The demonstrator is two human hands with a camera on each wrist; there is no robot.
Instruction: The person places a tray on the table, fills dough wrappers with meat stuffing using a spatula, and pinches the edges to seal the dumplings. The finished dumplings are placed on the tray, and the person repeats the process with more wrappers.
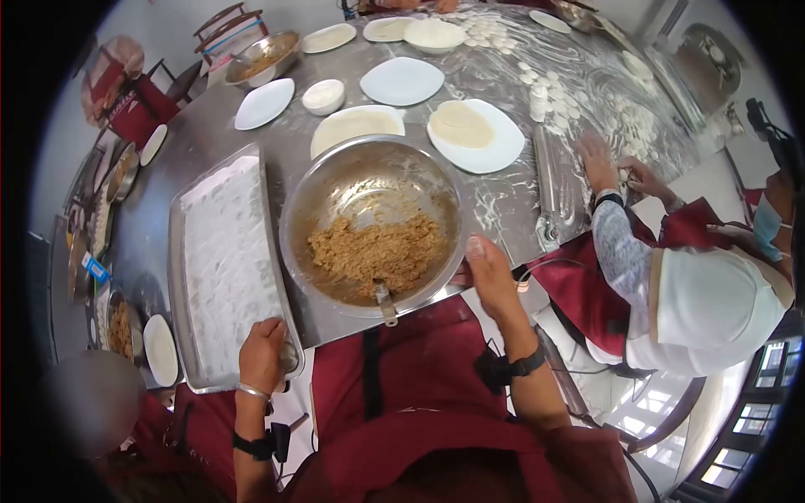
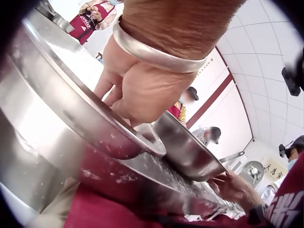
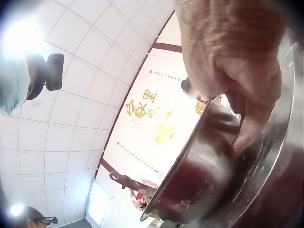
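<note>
My left hand (image 1: 262, 354) grips the near right corner of a long metal tray (image 1: 174, 277), its bottom dusted white. In the left wrist view its fingers reach over the tray's rim (image 2: 95, 111). To the right of the tray stands a large steel bowl (image 1: 306, 189) holding brown minced filling (image 1: 377, 249). A metal utensil handle (image 1: 385, 303) sticks out over the bowl's near rim. My right hand (image 1: 496, 281) touches the bowl's right side, thumb up beside the rim; the other fingers are partly hidden by the bowl. In the right wrist view a digit lies along the bowl's outer wall (image 3: 199, 161).
Behind the bowl stand white plates (image 1: 402, 81), some with round dough wrappers (image 1: 461, 126), and a small white bowl (image 1: 324, 97). At right, another person (image 1: 713, 310) works by a clear bottle and many small dough pieces (image 1: 558, 96). More filling bowls (image 1: 267, 60) stand farther off.
</note>
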